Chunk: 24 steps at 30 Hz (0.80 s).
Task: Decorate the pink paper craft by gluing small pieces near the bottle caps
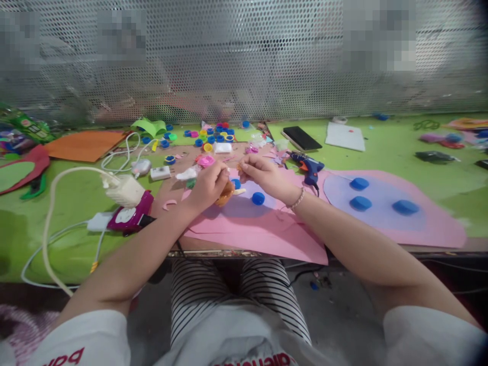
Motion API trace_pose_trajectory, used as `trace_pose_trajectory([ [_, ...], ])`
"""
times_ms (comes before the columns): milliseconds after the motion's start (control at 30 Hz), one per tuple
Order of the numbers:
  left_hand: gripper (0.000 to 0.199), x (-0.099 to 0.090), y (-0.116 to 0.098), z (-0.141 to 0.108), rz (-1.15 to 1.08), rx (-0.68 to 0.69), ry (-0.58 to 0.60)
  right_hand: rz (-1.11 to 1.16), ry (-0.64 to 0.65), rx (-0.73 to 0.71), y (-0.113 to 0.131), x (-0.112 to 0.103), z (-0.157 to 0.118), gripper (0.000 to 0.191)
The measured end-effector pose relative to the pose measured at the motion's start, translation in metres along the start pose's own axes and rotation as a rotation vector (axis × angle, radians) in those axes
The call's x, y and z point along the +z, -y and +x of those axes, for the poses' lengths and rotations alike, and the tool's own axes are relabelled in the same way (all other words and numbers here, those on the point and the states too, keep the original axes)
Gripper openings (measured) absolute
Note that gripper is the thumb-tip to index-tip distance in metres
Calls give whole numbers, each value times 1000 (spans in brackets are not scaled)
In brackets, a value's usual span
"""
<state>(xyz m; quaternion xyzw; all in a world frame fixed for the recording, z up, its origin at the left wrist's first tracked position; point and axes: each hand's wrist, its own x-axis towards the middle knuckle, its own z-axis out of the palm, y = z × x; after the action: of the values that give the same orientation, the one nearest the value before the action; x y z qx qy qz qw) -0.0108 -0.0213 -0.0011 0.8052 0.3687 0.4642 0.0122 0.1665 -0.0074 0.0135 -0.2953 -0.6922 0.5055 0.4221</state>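
Observation:
My left hand (212, 182) is closed around an orange-brown lump of modelling clay (225, 195), which shows below the fingers. A little to the right, my right hand (264, 174) pinches a small bit of the same orange-brown stuff (239, 166) between thumb and fingertips. Both hands are above a pink sheet (236, 231) with a lilac oval on it. Blue bottle caps lie on that oval, one cap (258, 198) below my right hand and another (236, 183) partly between the hands. A pale strip (239, 191) rests beside them.
To the right lies another pink shape (446, 231) bearing blue caps. A glue gun (310, 166) and phone (301, 138) lie behind it. Several coloured caps (208, 147) are scattered at the back. Left are a purple power adapter (131, 216) and cables (48, 223). A perforated metal screen (229, 66) stands behind.

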Motion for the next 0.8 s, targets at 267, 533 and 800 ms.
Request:
trace_pose_trajectory([
  [267,22,2,1,0,-31,8,52,-84,42,-29,4,7,-1,11],
  [533,15,2,1,1,-32,95,81,-24,94,7,0,3,-1,15],
  [800,14,3,2,0,-92,-36,58,23,119,-3,-1,-1,0,19],
])
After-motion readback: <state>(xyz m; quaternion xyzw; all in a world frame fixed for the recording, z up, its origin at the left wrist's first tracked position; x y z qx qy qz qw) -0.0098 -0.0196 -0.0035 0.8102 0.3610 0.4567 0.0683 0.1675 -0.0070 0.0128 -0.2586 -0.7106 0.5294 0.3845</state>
